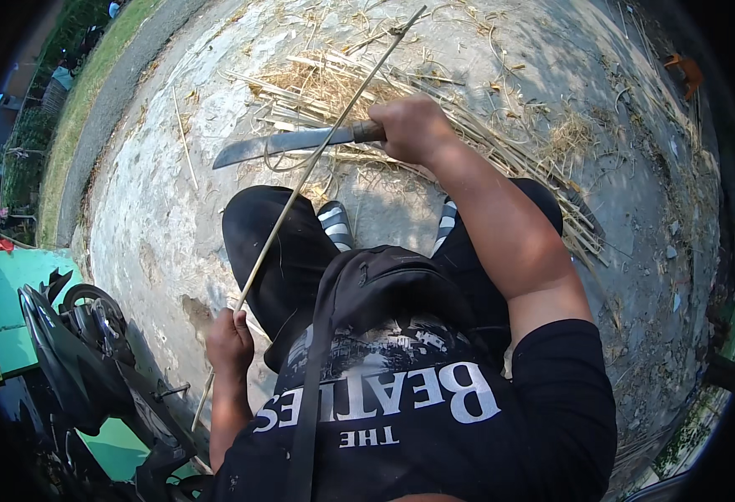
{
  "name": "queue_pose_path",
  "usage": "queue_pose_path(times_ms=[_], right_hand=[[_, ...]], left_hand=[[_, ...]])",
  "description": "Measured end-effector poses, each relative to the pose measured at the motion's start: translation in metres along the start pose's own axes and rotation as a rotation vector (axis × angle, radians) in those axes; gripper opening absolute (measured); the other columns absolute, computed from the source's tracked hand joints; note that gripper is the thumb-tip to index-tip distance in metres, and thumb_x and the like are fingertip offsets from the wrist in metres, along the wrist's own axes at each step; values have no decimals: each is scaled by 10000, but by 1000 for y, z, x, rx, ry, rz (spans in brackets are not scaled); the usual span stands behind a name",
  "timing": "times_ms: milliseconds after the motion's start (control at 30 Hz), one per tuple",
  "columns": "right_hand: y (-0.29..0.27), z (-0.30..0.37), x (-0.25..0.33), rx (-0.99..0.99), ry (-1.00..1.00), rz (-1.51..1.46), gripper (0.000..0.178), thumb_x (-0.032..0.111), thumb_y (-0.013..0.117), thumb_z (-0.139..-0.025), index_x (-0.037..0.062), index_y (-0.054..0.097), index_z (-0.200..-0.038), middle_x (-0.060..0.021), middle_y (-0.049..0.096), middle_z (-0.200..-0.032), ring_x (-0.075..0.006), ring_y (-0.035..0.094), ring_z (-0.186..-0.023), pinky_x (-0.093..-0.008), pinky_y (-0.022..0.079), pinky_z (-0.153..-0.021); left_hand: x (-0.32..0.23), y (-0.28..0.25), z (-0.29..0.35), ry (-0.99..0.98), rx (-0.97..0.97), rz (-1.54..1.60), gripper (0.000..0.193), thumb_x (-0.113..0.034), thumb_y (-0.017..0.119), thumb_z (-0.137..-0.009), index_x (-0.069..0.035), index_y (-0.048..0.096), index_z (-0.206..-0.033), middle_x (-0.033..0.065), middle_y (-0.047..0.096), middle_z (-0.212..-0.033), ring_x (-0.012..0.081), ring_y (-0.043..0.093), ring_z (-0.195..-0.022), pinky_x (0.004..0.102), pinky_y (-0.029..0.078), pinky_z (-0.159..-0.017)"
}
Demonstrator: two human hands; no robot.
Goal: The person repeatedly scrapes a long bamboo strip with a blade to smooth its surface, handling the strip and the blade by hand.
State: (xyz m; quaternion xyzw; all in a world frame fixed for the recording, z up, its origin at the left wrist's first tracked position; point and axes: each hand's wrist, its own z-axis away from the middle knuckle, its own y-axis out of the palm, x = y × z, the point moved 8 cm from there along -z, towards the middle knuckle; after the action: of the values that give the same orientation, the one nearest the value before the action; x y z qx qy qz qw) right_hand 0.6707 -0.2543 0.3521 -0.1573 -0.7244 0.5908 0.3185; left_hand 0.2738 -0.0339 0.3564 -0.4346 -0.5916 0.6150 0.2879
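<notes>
My left hand (231, 341) is closed around the lower part of a long, thin stick (290, 216), which slants up and away to the right. A machete (279, 147) with a broad grey blade and a wooden handle is gripped in my right hand (413, 127). Its blade points left and crosses the stick; whether the two touch I cannot tell. A thin curled strip (277, 165) hangs at the blade. Just beyond lies a pile of pale split strips (300, 105) with fine shavings (325, 82) on top.
My knees (258, 222) are bent, with striped footwear (335, 224) between them. A dark motorcycle (91, 360) stands at the left beside a green surface (16, 289). One loose strip (185, 138) lies on the rough concrete ground (145, 209). A grass verge (74, 138) runs along the far left.
</notes>
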Motion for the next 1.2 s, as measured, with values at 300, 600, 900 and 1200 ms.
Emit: queue_pose_path(times_ms=[300, 600, 900, 1200], right_hand=[[-1, 6, 4, 37, 111, -115, 176, 131, 665, -825, 164, 724, -988, -97, 759, -928, -315, 737, -931, -464, 562, -835], [4, -1, 16, -116, -138, -58, 106, 157, 660, -828, 149, 706, -924, -103, 735, -824, -342, 728, -837, -487, 550, -800], [3, 2, -15, -76, 224, -106, 172, 134, 657, -800, 153, 697, -966, -119, 749, -894, -349, 731, -878, -479, 569, -804], [0, -3, -6, -212, -76, -67, 100, 148, 667, -799, 141, 674, -899, -107, 730, -826, -341, 728, -829, -487, 563, -797]], left_hand=[[-20, 3, -11, -2, 19, 22, 428, -328, 470, -1096, -22, 514, -800, 237, 546, -663, 493, 571, -649, 537, 405, -563], [3, -3, 0, 38, -16, 1, 380, -318, 494, -1082, -50, 523, -815, 221, 574, -706, 488, 580, -671, 552, 420, -568], [0, -1, -1, 8, 19, 38, 390, -318, 485, -1086, -42, 520, -813, 225, 560, -698, 485, 566, -670, 541, 415, -578], [17, -1, 8, 25, -25, 20, 399, -334, 496, -1085, -49, 518, -807, 212, 552, -686, 467, 569, -649, 517, 427, -564]])
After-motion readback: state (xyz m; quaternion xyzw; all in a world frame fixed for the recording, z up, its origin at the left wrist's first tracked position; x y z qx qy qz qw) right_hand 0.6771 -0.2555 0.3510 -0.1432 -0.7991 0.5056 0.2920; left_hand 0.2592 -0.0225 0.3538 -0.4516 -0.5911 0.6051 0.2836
